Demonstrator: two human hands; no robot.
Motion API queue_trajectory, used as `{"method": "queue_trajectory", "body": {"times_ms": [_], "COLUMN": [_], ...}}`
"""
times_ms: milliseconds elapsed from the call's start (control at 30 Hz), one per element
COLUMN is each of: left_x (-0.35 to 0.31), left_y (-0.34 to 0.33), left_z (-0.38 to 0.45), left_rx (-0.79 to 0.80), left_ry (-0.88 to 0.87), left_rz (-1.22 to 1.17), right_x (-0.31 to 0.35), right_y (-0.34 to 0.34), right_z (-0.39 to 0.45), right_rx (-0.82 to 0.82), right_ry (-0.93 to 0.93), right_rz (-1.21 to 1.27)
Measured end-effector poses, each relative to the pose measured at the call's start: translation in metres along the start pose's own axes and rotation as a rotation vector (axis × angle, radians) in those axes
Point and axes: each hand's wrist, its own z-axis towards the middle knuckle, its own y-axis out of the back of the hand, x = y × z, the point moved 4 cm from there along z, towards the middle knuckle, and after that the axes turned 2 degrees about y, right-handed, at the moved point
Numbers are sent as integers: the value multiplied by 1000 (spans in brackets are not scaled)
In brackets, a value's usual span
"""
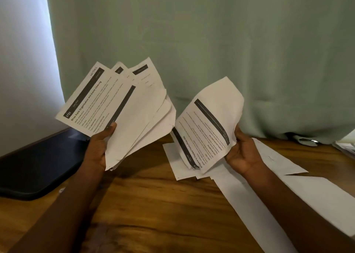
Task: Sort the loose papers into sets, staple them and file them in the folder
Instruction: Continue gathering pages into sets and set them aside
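My left hand (99, 147) holds a fanned stack of printed papers (138, 118) above the wooden table; the top sheet reads "Shoe Rack Organization and Insole Cleaning". My right hand (242, 153) grips a small bent bunch of printed sheets (209, 126), upside down to me, lifted just over the table. More white sheets (249, 199) lie flat on the table under and beside my right arm. A dark folder (38, 168) lies flat at the left of the table. No stapler is in view.
A pale green curtain (211, 41) hangs right behind the wooden table (153, 204). A white wall is at the far left. A few more papers (345, 147) sit at the right edge by the curtain.
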Motion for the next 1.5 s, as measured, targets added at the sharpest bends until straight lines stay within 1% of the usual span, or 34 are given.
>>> {"method": "queue_trajectory", "body": {"times_ms": [67, 200, 233, 267, 333, 367, 400, 433, 467, 500, 533, 567, 600, 633, 667, 700, 733, 767, 800, 833, 867, 900, 967, 1033, 1100, 1133, 1167, 1233, 1300, 1333, 1400, 1500], "left_x": [-1, -5, -7, -7, -8, -9, -9, -8, -8, -7, -6, -6, -6, -5, -4, -3, -2, -3, -4, -6, -7, -8, -7, -5, -2, -1, -1, -1, 0, 0, 0, -1], "left_y": [-6, -12, -12, -12, -15, -16, -16, -16, -16, -14, -12, -11, -10, -11, -9, -9, -7, -6, -7, -9, -10, -10, -9, -11, -11, -9, -7, -3, -1, 0, 2, 2], "left_z": [-4, -13, -13, -15, -17, -17, -18, -19, -19, -18, -17, -16, -17, -17, -17, -17, -17, -18, -18, -19, -20, -20, -20, -20, -19, -17, -15, -10, -8, -7, -5, -4], "left_rx": [14, 53, 50, 41, 39, 42, 38, 32, 30, 26, 17, 9, 3, -1, -10, -30, -61, -80, -65, -25, 5, 12, 13, 42, 42, 28, 12, -8, -11, -8, -25, -18], "left_ry": [8, 71, 77, 72, 48, 41, 35, 36, 44, 49, 46, 39, 45, 68, 90, 103, 117, 130, 132, 121, 103, 86, 66, 62, 49, 45, 42, 45, 58, 60, 49, 48], "left_rz": [9, 30, 50, 72, 92, 94, 93, 92, 90, 96, 112, 132, 144, 142, 131, 121, 117, 120, 120, 120, 120, 122, 118, 120, 129, 136, 135, 137, 155, 161, 175, 191], "right_x": [0, 3, 6, 10, 20, 25, 30, 33, 35, 33, 27, 20, 8, -6, -24, -42, -57, -66, -69, -68, -63, -58, -49, -43, -42, -42, -42, -49, -59, -64, -71, -66], "right_y": [3, 9, 9, 11, 15, 18, 18, 14, 4, -9, -24, -38, -46, -51, -49, -42, -31, -19, -10, -5, -3, -2, -1, 0, 1, 0, -1, -3, -4, -4, -1, -1], "right_z": [0, 2, 2, 2, -2, -5, -8, -12, -17, -20, -22, -21, -18, -15, -11, -7, -6, -4, -3, -2, -1, 2, 6, 9, 9, 9, 9, 6, 1, -1, -2, 3], "right_rx": [-14, -193, -246, -338, -574, -688, -778, -798, -712, -535, -293, -24, 238, 461, 612, 693, 728, 738, 728, 696, 641, 575, 415, 254, 154, 139, 163, 297, 419, 455, 472, 386], "right_ry": [-18, 34, 62, 98, 213, 310, 458, 666, 907, 1108, 1232, 1263, 1194, 1049, 839, 596, 364, 186, 99, 83, 111, 153, 219, 233, 223, 244, 280, 331, 273, 231, 181, 184], "right_rz": [37, -8, -98, -256, -661, -845, -998, -1139, -1293, -1453, -1580, -1668, -1728, -1775, -1851, -1956, -2039, -2056, -2032, -2014, -2041, -2110, -2323, -2474, -2479, -2462, -2435, -2313, -2167, -2142, -2183, -2302]}}
